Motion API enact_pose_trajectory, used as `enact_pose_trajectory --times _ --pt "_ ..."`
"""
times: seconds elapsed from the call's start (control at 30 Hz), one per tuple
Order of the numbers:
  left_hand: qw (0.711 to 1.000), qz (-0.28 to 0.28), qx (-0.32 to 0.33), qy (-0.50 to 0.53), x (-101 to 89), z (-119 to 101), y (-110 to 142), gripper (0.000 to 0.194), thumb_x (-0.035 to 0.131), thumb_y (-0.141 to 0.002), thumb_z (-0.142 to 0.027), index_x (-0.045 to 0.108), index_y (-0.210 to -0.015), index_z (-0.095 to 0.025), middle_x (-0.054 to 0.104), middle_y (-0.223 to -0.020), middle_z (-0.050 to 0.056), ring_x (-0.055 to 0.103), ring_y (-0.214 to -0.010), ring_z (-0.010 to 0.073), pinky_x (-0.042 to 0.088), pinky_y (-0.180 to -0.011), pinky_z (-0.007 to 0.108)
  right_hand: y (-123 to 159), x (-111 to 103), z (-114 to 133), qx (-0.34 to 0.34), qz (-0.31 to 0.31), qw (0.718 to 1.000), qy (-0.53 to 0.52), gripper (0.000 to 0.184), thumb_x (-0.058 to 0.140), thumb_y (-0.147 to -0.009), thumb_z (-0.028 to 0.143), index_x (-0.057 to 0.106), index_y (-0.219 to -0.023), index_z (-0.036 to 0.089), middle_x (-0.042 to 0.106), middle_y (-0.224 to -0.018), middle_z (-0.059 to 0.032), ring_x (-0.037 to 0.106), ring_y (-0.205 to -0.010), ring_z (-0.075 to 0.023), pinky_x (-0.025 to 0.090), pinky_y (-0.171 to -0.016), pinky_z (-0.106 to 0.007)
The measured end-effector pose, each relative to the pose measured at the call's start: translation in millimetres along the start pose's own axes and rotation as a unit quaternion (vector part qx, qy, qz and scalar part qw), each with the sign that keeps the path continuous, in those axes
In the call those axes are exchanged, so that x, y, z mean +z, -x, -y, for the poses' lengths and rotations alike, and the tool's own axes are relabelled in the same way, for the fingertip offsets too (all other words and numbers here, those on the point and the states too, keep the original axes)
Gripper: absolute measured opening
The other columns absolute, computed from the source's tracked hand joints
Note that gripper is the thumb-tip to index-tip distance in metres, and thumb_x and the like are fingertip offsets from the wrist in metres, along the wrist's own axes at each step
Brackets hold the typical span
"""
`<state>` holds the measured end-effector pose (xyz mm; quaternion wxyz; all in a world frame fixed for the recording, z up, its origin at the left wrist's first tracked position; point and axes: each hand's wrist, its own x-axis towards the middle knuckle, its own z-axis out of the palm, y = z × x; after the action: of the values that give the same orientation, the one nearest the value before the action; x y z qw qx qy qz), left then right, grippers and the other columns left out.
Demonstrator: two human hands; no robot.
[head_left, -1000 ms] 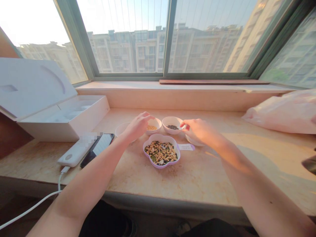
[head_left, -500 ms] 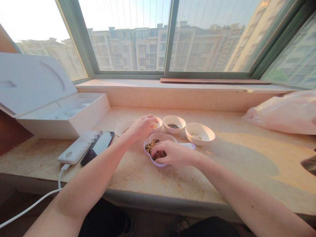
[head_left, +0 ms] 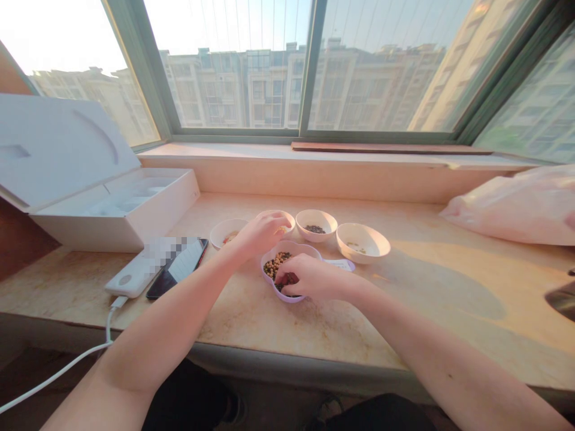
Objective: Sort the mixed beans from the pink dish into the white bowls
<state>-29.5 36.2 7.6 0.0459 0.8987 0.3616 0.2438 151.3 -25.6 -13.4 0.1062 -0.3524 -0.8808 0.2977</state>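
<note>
My left hand (head_left: 267,232) hangs over a small white bowl (head_left: 291,230) in the back row. Its fingers are bent down and pressed together; what they hold, if anything, is hidden. My right hand (head_left: 312,276) reaches into a lilac flower-shaped bowl (head_left: 315,250), thumb and fingers apart among the beans. Tan beans (head_left: 275,264) fill its left part, and dark reddish ones show between my fingers. Other white bowls flank the left hand's bowl: a left bowl (head_left: 218,233) with some reddish bits, one with dark beans (head_left: 315,229), and a right bowl (head_left: 375,244) with a few greenish pieces.
Left on the stone counter (head_left: 251,317) are an open white box (head_left: 155,209), a white power bank (head_left: 130,279) with a cable (head_left: 67,371), and a dark phone (head_left: 173,278). A pale plastic bag (head_left: 516,206) lies at right. Window panes rise behind the sill.
My left hand's fingers have bent lower over the bowl, and more of the leftmost bowl shows. The right hand stays in the lilac bowl, its fingers shifted slightly.
</note>
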Motion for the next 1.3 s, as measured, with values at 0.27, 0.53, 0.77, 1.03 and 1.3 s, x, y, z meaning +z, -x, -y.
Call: enact_pose_trajectory --times 0.27,0.53,0.77,1.03,1.3 --pt "1.000 0.006 -0.001 -0.001 -0.5 -2 0 0.023 0.054 -0.094 -0.012 0.074 -0.104 -0.020 0.070 -0.127 0.007 0.065 -0.116 0.0208 0.052 -0.103 0.035 3 -5 8 0.007 0.036 0.999 0.028 0.017 0.058 -0.079 0.017 0.074 -0.075 0.023 0.072 -0.071 0.0016 0.058 -0.065 -0.0174 0.041 -0.058 -0.030" --pt "1.000 0.005 0.002 0.001 -0.8 2 -1 0.024 0.053 -0.094 -0.012 0.074 -0.101 -0.021 0.070 -0.126 0.005 0.067 -0.112 0.0200 0.052 -0.102 0.034 4 -14 7 0.014 -0.033 0.999 0.041 0.019 0.062 -0.081 0.012 0.077 -0.082 0.023 0.074 -0.087 -0.0027 0.065 -0.079 -0.0211 0.048 -0.070 -0.033" --pt "1.000 0.010 -0.009 -0.006 -2.4 3 -1 0.023 0.055 -0.093 -0.014 0.074 -0.104 -0.021 0.071 -0.125 0.006 0.068 -0.108 0.0201 0.052 -0.101 0.035 5 -18 8 0.021 -0.024 0.998 0.050 0.015 0.063 -0.086 0.017 0.077 -0.084 0.021 0.075 -0.094 -0.0057 0.067 -0.084 -0.0236 0.048 -0.074 -0.035" --pt "1.000 0.003 -0.014 -0.014 -3.0 4 0 0.027 0.053 -0.094 -0.014 0.073 -0.110 -0.021 0.071 -0.126 0.006 0.068 -0.111 0.0206 0.054 -0.099 0.034 9 -30 11 0.009 -0.080 0.991 0.103 0.024 0.058 -0.097 0.033 0.074 -0.083 0.023 0.075 -0.089 -0.0044 0.066 -0.084 -0.0223 0.044 -0.075 -0.033" --pt "0.999 0.044 0.018 -0.010 -10.9 -16 3 0.026 0.052 -0.094 -0.011 0.076 -0.093 -0.019 0.075 -0.103 0.005 0.068 -0.096 0.0187 0.053 -0.092 0.032 40 -91 -31 0.193 -0.263 0.927 0.184 0.028 0.056 -0.096 0.040 0.074 -0.088 0.020 0.075 -0.084 -0.0059 0.065 -0.077 -0.0206 0.042 -0.070 -0.030"
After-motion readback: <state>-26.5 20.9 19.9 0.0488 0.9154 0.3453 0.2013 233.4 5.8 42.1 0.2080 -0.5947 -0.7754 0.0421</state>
